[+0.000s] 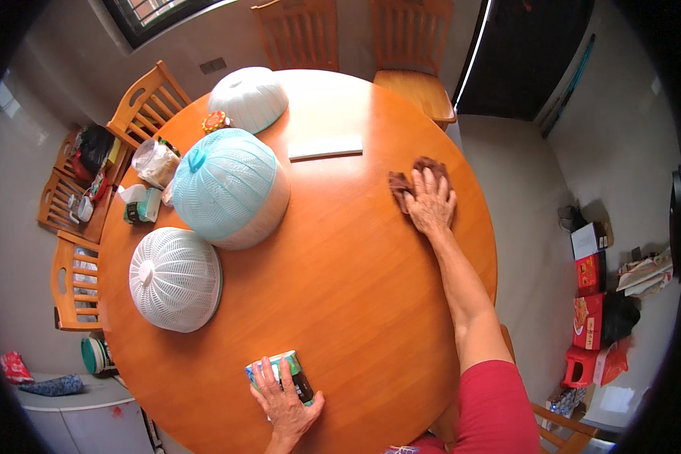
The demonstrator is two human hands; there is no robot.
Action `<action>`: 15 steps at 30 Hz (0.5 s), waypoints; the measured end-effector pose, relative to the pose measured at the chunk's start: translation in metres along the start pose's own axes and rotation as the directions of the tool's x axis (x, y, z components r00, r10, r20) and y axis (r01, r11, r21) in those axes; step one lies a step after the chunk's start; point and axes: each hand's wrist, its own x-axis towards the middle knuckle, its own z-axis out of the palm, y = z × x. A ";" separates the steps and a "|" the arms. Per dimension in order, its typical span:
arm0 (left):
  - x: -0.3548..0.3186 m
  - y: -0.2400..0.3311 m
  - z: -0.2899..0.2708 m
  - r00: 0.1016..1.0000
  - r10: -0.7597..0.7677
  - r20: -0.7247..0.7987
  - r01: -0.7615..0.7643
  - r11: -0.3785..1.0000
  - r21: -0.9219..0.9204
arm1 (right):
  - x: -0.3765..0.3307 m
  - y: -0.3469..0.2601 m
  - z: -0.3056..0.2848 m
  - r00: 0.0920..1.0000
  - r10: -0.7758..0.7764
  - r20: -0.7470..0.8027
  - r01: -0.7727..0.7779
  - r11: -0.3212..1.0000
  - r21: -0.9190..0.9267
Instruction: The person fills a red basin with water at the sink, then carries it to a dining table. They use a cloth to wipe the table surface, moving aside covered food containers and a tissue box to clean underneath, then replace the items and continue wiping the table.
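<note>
One round table [356, 265], and the right hand [430, 203] lies flat, fingers spread, on a cloth [398, 185] toward its right edge; the left hand [286, 405] drapes over a pack [303, 386] nearer the front, whether gripping, I can't tell!

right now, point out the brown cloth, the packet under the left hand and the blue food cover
Brown cloth [399, 185], head view: left fold.
Packet [303, 387], head view: dark side.
Blue food cover [231, 178], head view: dome.

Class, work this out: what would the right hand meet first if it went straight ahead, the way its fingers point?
Past the brown cloth under the right hand, the tabletop looks free to its far edge; the wooden chair beyond probably comes first, though depth is unclear.
</note>
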 end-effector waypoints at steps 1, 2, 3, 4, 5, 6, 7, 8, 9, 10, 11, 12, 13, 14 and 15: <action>0.000 0.002 -0.001 1.000 0.002 -0.012 -0.002 1.000 0.007 | -0.006 0.000 0.000 0.999 0.048 -0.003 -0.048 0.999 -0.002; 0.000 0.003 -0.002 1.000 0.008 -0.021 -0.008 1.000 0.015 | -0.014 0.001 0.003 0.995 0.100 -0.005 -0.100 0.995 -0.003; 0.001 0.005 -0.002 1.000 0.003 -0.030 -0.003 1.000 0.002 | -0.019 -0.007 0.009 0.992 0.114 -0.049 -0.116 0.993 -0.024; 0.001 0.006 -0.001 1.000 0.003 -0.030 -0.003 1.000 -0.011 | -0.031 -0.012 0.020 0.994 0.043 -0.102 -0.048 0.997 -0.055; 0.000 0.005 0.000 0.999 -0.005 -0.032 0.004 1.000 -0.018 | -0.046 -0.028 0.018 0.990 -0.076 -0.114 0.069 0.995 -0.069; -0.001 0.002 0.001 0.996 -0.001 -0.088 -0.001 1.000 -0.027 | -0.065 -0.045 0.015 0.974 -0.189 -0.124 0.179 0.980 -0.086; -0.002 0.001 0.003 0.990 0.008 -0.141 -0.014 0.999 -0.040 | -0.083 -0.056 0.014 0.958 -0.260 -0.119 0.259 0.966 -0.024; -0.002 0.000 0.005 0.980 0.020 -0.197 -0.031 0.998 -0.056 | -0.101 -0.065 0.011 0.937 -0.327 -0.122 0.334 0.942 0.036; -0.004 0.000 0.006 0.978 0.006 -0.207 -0.014 0.999 -0.035 | -0.120 -0.071 0.006 0.913 -0.393 -0.113 0.399 0.916 0.036; -0.006 0.002 0.005 0.987 -0.022 -0.160 0.025 1.000 0.018 | -0.140 -0.074 -0.002 0.884 -0.456 -0.106 0.461 0.887 0.033; -0.007 0.006 0.002 0.992 -0.051 -0.118 0.060 0.996 0.072 | -0.160 -0.073 -0.009 0.863 -0.495 -0.103 0.501 0.865 0.035; -0.007 0.010 0.000 0.993 -0.084 -0.081 0.094 0.987 0.128 | -0.180 -0.071 -0.015 0.839 -0.535 -0.101 0.541 0.840 0.037; -0.007 0.011 -0.002 0.990 -0.125 -0.058 0.131 0.985 0.114 | -0.200 -0.068 -0.027 0.818 -0.569 -0.086 0.576 0.813 0.091; -0.007 0.012 -0.004 0.985 -0.167 -0.033 0.170 0.980 0.102 | -0.222 -0.064 -0.040 0.794 -0.604 -0.072 0.607 0.781 0.147; -0.007 0.013 -0.006 0.978 -0.209 -0.005 0.209 0.974 0.091 | -0.244 -0.058 -0.049 0.766 -0.637 -0.087 0.642 0.749 0.164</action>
